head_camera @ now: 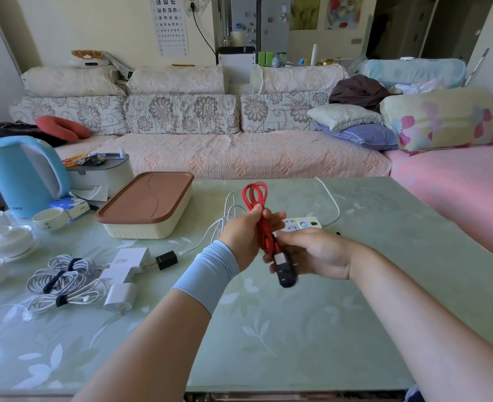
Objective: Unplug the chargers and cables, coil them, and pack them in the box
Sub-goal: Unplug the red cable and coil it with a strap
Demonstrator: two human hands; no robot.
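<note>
Far to the left of the grips, a blue kettle is seen at the edge of the surface. Nearer, well left of the left grip, three white cable coils bound with dark ties are laid side by side. Just right of them, white chargers and a small black charger are grouped. Behind these, left of the left grip, a cream box is closed by a brown lid, so its contents cannot be seen.

A loose white cable is spread on the surface just behind the left grip. The left grip, with a pale blue sleeve at the wrist, is curled round a looped red cable, whose loops are held upright above the fingers.

The lower end of that bundle is met by the right grip, whose fingers are curled around a black charger. This charger is blurred and hangs below both grips, clear of the surface. Just beyond the grips, a white power strip is partly hidden, and its lead is run off to the right.
</note>
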